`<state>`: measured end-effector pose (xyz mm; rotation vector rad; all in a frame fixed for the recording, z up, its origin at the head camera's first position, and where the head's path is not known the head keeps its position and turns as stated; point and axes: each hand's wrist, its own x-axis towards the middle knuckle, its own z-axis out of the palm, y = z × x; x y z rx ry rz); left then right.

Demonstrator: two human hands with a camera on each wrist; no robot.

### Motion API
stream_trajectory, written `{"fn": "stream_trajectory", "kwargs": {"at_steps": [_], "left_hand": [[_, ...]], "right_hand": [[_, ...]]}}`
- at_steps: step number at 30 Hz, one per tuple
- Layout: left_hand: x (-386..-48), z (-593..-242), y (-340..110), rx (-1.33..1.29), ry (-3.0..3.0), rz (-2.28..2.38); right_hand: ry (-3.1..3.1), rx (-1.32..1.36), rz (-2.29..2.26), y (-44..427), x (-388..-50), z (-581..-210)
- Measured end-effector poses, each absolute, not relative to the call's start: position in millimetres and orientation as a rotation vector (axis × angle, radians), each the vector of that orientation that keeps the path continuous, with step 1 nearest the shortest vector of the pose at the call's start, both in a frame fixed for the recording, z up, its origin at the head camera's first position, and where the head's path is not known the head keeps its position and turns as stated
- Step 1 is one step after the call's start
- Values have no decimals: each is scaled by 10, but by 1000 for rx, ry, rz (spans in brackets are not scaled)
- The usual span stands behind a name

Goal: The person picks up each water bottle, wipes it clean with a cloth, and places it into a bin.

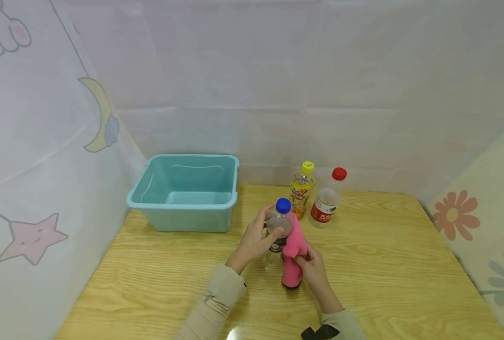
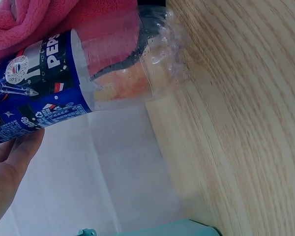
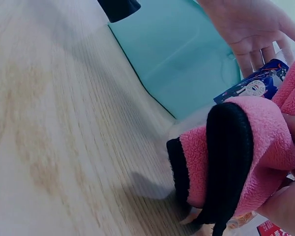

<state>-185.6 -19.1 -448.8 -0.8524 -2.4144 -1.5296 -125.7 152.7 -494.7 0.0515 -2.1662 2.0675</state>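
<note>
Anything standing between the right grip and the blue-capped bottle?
Yes: the pink cloth, held in the right grip, lies between it and the blue-capped bottle. Nothing visible separates the left grip from the bottle.

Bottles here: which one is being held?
The blue-capped bottle, in the left hand; the yellow-capped bottle and red-capped bottle stand behind it, unheld.

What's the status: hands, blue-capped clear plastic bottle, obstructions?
Left hand holds bottle. Right hand grips pink fleecy black-edged cloth beside it. Nothing appears in the way.
</note>
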Motion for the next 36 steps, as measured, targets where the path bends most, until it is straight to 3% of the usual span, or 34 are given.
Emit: {"fn": "stream_trajectory", "kwargs": {"at_steps": [36], "left_hand": [[-1877, -4458, -241, -950, -2255, -1478]], "right_hand": [[-2023, 263, 1868, 1643, -1160, -4409]]}}
